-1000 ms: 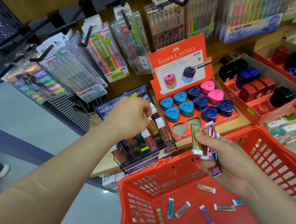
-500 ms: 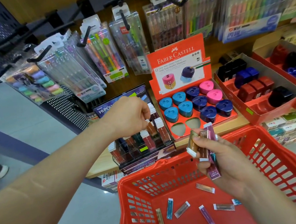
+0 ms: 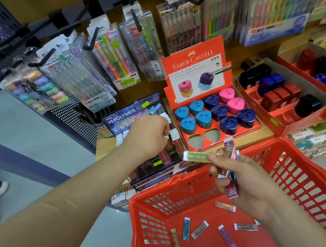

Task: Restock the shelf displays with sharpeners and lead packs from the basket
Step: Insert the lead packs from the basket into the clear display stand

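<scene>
Left hand (image 3: 149, 136): knuckles up, fingers curled down into the right side of the Hi-Polymer lead display (image 3: 135, 114) on the shelf. The fingertips are hidden behind the back of the hand. A white cap shows right at them, but I can't tell if it's pinched or only touched.

Right hand (image 3: 242, 177): above the far end of the red basket (image 3: 187, 181), fingers wrapped round a fan of lead packs (image 3: 232, 191). One gold-green pack (image 3: 199, 156) sticks out sideways to the left under the thumb, white cap toward the display. The purple ones stand roughly upright beside it.

Basket floor: six loose packs (image 3: 199, 230) in plain view, lying flat and scattered, none touching. Colours are gold, teal, silver and purple.

Faber-Castell sharpener tray (image 3: 193, 61) sits just right of the lead display. Blue, navy and pink triangular sharpeners (image 3: 203, 118) sit in its wells, and two front-left wells (image 3: 195, 141) show bare card. Next on the right is a red carton (image 3: 259, 113) with black, blue and red block sharpeners, with another carton beyond it.

Pen packs (image 3: 114, 60) hang on hooks above the shelf.
</scene>
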Available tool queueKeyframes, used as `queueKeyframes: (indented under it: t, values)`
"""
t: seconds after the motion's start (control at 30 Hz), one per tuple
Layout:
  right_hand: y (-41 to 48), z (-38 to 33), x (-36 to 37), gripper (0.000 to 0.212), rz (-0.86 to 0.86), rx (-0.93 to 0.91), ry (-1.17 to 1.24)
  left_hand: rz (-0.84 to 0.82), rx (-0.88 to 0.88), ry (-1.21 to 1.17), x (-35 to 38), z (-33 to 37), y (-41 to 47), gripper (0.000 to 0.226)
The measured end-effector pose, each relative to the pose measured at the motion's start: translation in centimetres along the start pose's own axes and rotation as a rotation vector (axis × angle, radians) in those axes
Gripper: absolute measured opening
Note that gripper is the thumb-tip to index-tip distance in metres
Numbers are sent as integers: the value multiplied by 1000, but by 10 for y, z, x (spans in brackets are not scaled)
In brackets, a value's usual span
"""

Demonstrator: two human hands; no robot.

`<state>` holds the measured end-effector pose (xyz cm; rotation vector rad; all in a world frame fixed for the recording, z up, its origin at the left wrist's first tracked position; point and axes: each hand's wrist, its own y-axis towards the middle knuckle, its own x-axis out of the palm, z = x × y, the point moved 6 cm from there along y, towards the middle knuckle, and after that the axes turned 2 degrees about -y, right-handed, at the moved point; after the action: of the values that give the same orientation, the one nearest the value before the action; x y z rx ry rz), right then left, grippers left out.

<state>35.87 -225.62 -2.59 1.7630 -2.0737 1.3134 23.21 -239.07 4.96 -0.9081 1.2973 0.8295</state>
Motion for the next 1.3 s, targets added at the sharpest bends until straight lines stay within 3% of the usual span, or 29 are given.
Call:
queueKeyframes:
  t: [0.17, 0.27, 0.33, 0.4, 0.5, 0.53, 0.63, 0.8, 0.97, 1.3]
  values:
    - [2, 3, 2, 22, -7, -9, 53, -42, -87, -217, -22, -4, 0, 7]
    - [0, 4, 7, 20, -17, 12, 120, -280, -105, -680, -37, 4, -9, 9]
    - [0, 5, 10, 18, -18, 49, 212, -456, 21, -778, -42, 20, -18, 24]
    - [0, 7, 12, 25, -22, 90, 309, -482, 150, -719, -44, 35, -25, 35]
    - [-2, 5, 19, 60, -68, 127, 419, -330, 211, -651, -45, 47, -26, 25]
    - [-3, 4, 20, 58, -79, 137, 419, -290, 215, -640, -45, 48, -25, 20]
    - [-5, 5, 22, 24, -58, 154, 353, -215, 162, -697, -50, 42, -24, 9]
    - [-5, 0, 18, 7, -54, 113, 278, -40, -16, -720, -69, 5, -13, 9]
    - [-4, -6, 10, 31, -54, 72, 243, -40, -5, -323, -61, -21, -4, 12]
    - [-6, -7, 6, 23, -8, 81, 175, -47, 68, -141, -27, -15, -4, 18]
